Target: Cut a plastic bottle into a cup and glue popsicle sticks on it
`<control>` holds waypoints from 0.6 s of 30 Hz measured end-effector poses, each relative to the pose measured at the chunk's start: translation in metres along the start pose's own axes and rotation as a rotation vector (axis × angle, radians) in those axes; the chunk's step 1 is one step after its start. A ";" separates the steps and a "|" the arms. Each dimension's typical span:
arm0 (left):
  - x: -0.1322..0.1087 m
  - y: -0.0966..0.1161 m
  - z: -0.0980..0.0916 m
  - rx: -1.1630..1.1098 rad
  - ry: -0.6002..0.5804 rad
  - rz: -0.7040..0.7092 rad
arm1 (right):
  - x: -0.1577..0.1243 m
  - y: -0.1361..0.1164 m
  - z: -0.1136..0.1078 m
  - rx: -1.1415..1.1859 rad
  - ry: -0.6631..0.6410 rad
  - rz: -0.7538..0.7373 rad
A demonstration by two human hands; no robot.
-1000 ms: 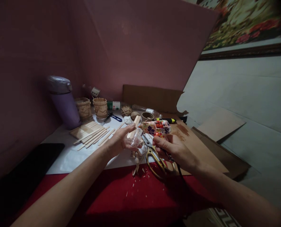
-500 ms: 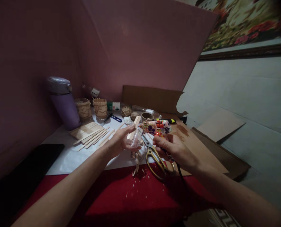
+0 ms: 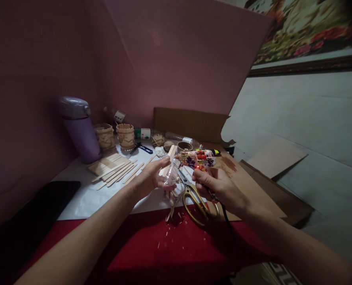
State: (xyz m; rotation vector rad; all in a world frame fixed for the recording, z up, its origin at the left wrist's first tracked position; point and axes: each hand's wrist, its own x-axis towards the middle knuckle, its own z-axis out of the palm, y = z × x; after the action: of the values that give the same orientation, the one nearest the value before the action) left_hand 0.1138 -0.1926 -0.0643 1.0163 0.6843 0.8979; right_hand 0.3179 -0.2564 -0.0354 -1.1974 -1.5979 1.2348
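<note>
My left hand is closed around a clear plastic bottle piece. Pale wooden craft sticks stand along its side, under my thumb. From the right, my right hand grips a flower-patterned hot glue gun with a small red light glowing on it. The gun's nozzle points left, close to the craft sticks; whether it touches them I cannot tell. Just below the gun, gold-handled scissors lie spread on the table.
Loose craft sticks lie on white paper. Behind them stand a purple tumbler and two stick-covered cups, the nearer one decorated with twine. A blue cutter, twine balls and cardboard are around. Wood scraps litter the red cloth.
Almost everything is as before. The glue gun and my right hand have shifted very slightly, and the plastic piece has turned a little in my left hand.
</note>
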 end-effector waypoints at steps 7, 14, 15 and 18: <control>-0.001 0.001 0.001 0.016 -0.006 0.006 | -0.001 -0.003 0.001 0.008 -0.008 -0.017; 0.000 -0.001 -0.001 0.026 -0.040 0.021 | 0.001 0.001 0.001 0.018 -0.006 -0.037; 0.000 -0.002 -0.002 0.030 -0.051 0.023 | 0.001 0.002 0.001 0.024 -0.006 -0.039; 0.001 -0.003 -0.003 0.028 -0.053 0.035 | 0.001 0.002 0.001 0.045 -0.005 -0.029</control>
State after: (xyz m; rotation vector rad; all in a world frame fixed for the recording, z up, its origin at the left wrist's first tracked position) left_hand 0.1125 -0.1911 -0.0679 1.0767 0.6375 0.8908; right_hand 0.3170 -0.2554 -0.0373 -1.1406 -1.5772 1.2498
